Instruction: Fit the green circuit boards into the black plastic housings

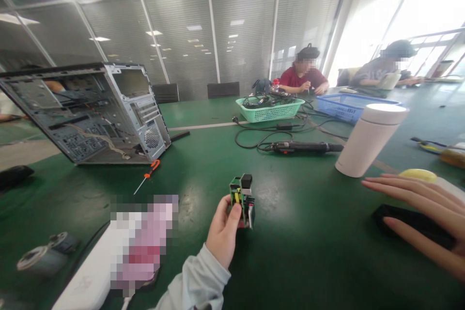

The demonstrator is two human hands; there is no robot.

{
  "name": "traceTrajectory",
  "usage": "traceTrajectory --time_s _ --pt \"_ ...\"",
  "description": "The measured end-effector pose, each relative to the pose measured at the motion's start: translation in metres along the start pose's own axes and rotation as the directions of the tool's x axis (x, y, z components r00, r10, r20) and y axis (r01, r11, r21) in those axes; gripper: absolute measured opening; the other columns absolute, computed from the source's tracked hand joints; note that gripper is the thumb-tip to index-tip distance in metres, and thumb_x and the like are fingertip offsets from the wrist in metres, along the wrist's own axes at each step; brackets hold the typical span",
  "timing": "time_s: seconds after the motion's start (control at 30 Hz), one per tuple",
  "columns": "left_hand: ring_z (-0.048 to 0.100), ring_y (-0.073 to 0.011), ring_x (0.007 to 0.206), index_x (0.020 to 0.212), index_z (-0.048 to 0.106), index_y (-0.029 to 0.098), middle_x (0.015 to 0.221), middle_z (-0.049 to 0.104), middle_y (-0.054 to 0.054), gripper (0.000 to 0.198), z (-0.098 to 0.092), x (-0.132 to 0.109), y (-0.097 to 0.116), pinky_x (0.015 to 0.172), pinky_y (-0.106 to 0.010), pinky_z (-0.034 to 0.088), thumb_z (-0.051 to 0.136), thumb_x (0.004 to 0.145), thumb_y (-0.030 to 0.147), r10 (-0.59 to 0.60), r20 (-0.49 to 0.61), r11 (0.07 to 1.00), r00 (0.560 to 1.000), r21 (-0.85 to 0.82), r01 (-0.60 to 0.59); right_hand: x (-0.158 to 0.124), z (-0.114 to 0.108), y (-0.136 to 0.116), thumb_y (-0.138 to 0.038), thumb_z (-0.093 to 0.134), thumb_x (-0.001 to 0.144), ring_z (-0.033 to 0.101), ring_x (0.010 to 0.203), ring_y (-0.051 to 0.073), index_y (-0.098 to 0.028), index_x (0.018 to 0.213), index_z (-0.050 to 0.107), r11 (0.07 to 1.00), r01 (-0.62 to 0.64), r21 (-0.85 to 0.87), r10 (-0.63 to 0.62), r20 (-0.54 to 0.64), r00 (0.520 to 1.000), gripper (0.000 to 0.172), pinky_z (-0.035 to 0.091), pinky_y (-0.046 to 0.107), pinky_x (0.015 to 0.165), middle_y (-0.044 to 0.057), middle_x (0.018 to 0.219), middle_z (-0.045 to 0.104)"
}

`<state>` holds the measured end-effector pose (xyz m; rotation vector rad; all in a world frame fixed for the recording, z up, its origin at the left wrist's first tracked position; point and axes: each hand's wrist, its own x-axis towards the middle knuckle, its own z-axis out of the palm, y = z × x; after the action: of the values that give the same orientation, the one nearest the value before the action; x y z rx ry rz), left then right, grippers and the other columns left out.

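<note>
My left hand grips a small green circuit board just above the table, thumb on its near side. The board carries a black block, a yellow part and other components; its lower end is partly hidden by my fingers. At the right edge my right hand is spread, fingers stretched out and apart. Below those fingers lies a black object whose kind I cannot make out. A yellow rounded thing shows just behind the hand.
An opened computer case stands at left, an orange-handled screwdriver before it. A corded electric screwdriver, white tumbler, green basket and blue basket stand beyond. A white power bank lies near left. Two people sit behind.
</note>
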<state>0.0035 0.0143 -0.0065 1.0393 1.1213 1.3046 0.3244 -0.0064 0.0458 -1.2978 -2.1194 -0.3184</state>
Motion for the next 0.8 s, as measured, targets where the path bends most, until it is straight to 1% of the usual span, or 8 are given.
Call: traceTrajectory --time_s 0.1,0.2,0.33,0.47,0.53,0.6,0.7,0.8 --pt "0.060 -0.0208 0.084 0.098 0.058 0.018 0.093 0.063 -0.008 0.033 -0.004 -0.002 0.007 0.071 -0.031 0.048 0.064 0.075 0.041 0.218 0.031 0.919 0.975 0.329 -0.216 0.021 0.008 -0.042 -0.044 0.036 0.095 0.052 0.106 0.023 -0.029 0.128 0.043 0.977 0.214 -0.013 -0.214 -0.012 0.977 0.037 0.048 0.041 0.081 0.008 0.120 0.052" --pt "0.058 -0.0224 0.087 0.092 0.062 0.021 0.091 0.061 -0.006 0.027 -0.008 -0.005 0.013 0.076 -0.033 0.046 0.069 0.070 0.034 0.429 0.179 0.655 0.885 0.614 -0.441 0.036 0.028 -0.081 -0.037 0.041 0.094 0.041 0.120 0.024 -0.025 0.134 0.040 0.953 0.300 0.048 -0.301 0.037 0.953 0.041 0.046 0.040 0.092 0.006 0.129 0.045" --pt "0.060 -0.0223 0.082 0.093 0.062 0.022 0.088 0.061 -0.006 0.027 -0.009 -0.006 0.013 0.073 -0.032 0.048 0.069 0.070 0.034 0.505 0.356 0.373 0.786 0.731 -0.571 0.045 0.073 -0.113 -0.041 0.037 0.097 0.041 0.118 0.026 -0.017 0.130 0.046 0.928 0.338 0.159 -0.344 0.012 0.939 0.042 0.042 0.044 0.097 0.009 0.125 0.048" --pt "0.060 -0.0228 0.081 0.095 0.061 0.019 0.088 0.062 -0.008 0.027 -0.010 -0.005 0.010 0.072 -0.032 0.049 0.067 0.069 0.022 0.553 0.446 0.188 0.704 0.756 -0.627 0.042 0.105 -0.117 -0.041 0.030 0.098 0.051 0.101 0.023 -0.012 0.119 0.051 0.914 0.345 0.213 -0.343 -0.046 0.938 0.041 0.047 0.039 0.086 0.010 0.109 0.057" --pt "0.059 -0.0232 0.080 0.095 0.062 0.018 0.087 0.061 -0.008 0.027 -0.010 -0.005 0.009 0.071 -0.033 0.050 0.065 0.068 0.020 0.545 0.469 0.153 0.695 0.760 -0.632 0.039 0.109 -0.113 -0.040 0.032 0.098 0.051 0.097 0.022 -0.012 0.117 0.051 0.912 0.345 0.221 -0.346 -0.038 0.938 0.039 0.047 0.037 0.083 0.009 0.108 0.057" --pt "0.059 -0.0229 0.080 0.095 0.062 0.018 0.087 0.060 -0.009 0.027 -0.008 -0.006 0.010 0.072 -0.034 0.050 0.063 0.068 0.018 0.523 0.472 0.169 0.710 0.759 -0.629 0.037 0.108 -0.108 -0.038 0.033 0.099 0.050 0.098 0.022 -0.012 0.118 0.049 0.908 0.355 0.223 -0.357 -0.033 0.933 0.036 0.046 0.036 0.083 0.009 0.109 0.056" --pt "0.058 -0.0239 0.088 0.102 0.060 0.019 0.094 0.059 -0.009 0.034 -0.007 -0.007 0.009 0.080 -0.037 0.049 0.063 0.068 0.019 0.506 0.450 0.260 0.736 0.734 -0.627 0.036 0.105 -0.104 -0.036 0.037 0.098 0.049 0.101 0.022 -0.013 0.121 0.047 0.909 0.354 0.219 -0.355 -0.035 0.934 0.034 0.043 0.037 0.086 0.009 0.111 0.055" --pt "0.053 -0.0274 0.103 0.120 0.051 0.019 0.109 0.056 -0.012 0.054 -0.008 -0.006 0.007 0.089 -0.043 0.045 0.066 0.068 0.025 0.525 0.379 0.383 0.762 0.695 -0.609 0.037 0.103 -0.099 -0.036 0.038 0.097 0.051 0.097 0.021 -0.013 0.117 0.049 0.936 0.250 0.249 -0.251 -0.025 0.968 0.032 0.043 0.037 0.083 0.010 0.107 0.055"
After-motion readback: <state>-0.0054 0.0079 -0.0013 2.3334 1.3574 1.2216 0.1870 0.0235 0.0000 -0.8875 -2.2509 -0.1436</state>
